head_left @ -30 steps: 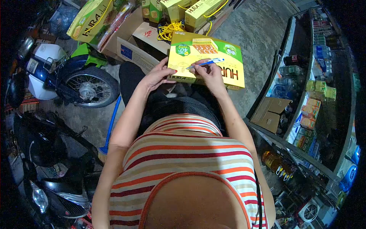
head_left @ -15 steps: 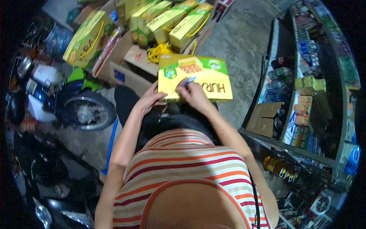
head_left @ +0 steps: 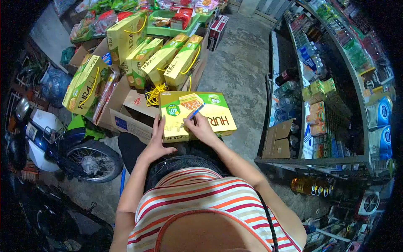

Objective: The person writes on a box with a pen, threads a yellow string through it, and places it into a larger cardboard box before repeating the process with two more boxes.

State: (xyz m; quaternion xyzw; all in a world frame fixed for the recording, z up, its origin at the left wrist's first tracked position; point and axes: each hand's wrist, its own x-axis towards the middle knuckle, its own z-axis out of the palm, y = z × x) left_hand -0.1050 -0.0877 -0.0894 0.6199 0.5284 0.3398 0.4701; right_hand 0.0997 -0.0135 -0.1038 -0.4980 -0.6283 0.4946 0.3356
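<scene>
A yellow-and-green HURA cake box (head_left: 218, 110) lies across the person's lap with its printed face up. My right hand (head_left: 200, 129) is closed around a blue pen (head_left: 196, 111), its lower end near the box face, left of the large lettering. Whether the tip touches is hard to tell. Along the box's left edge rests my left hand (head_left: 156, 142), fingers stretched out and thumb spread away from them. Just beyond the box, a bundle of yellow cord (head_left: 157, 95) sits at the rim of an open cardboard carton (head_left: 133, 130).
Several HURA boxes with yellow handles (head_left: 181, 61) stand behind the carton. A green tray (head_left: 166, 22) of packets is farther back. A motorbike wheel (head_left: 92, 161) is at the left. Shelves (head_left: 312, 161) with bottles and packs line the right side.
The view has tilted up, showing more packets at the back. My left thumb has come off the box face and the hand has opened along its edge. The pen stays in my right hand.
</scene>
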